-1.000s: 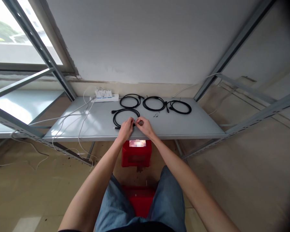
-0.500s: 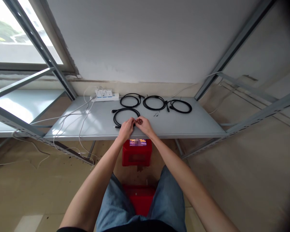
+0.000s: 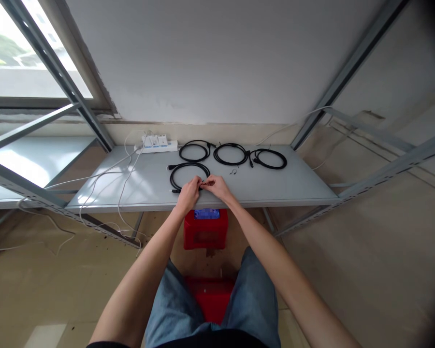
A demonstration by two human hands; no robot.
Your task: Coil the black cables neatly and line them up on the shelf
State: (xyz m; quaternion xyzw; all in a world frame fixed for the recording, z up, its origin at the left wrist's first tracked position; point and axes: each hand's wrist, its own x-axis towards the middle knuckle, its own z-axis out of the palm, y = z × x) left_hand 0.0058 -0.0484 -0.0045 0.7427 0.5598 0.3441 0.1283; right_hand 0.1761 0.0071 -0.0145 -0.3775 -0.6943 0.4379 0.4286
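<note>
A coiled black cable (image 3: 190, 164) lies at the front of the grey shelf, its plug ends pointing left. At the coil's near right side, my left hand (image 3: 189, 194) is closed on the cable. My right hand (image 3: 217, 187) meets it there, fingertips pinched together against the left fingertips. Whatever small thing sits between the right fingertips is too small to make out. Beyond my right hand lies a thin, bent black tie (image 3: 233, 171). Farther back rest more coiled black cables: one at left (image 3: 195, 151), one in the middle (image 3: 231, 153), one at right (image 3: 271, 158).
A white power strip (image 3: 159, 143) with plugs stands at the back left, and white cords (image 3: 125, 181) trail over the shelf's front edge. Metal uprights flank the grey shelf (image 3: 275, 188). Below is a red stool (image 3: 205, 234) with a lit screen on it.
My right hand's fingers have drawn in and flattened towards the left fingertips. My left hand stays at the coil. The screen below has turned from orange and purple to blue.
</note>
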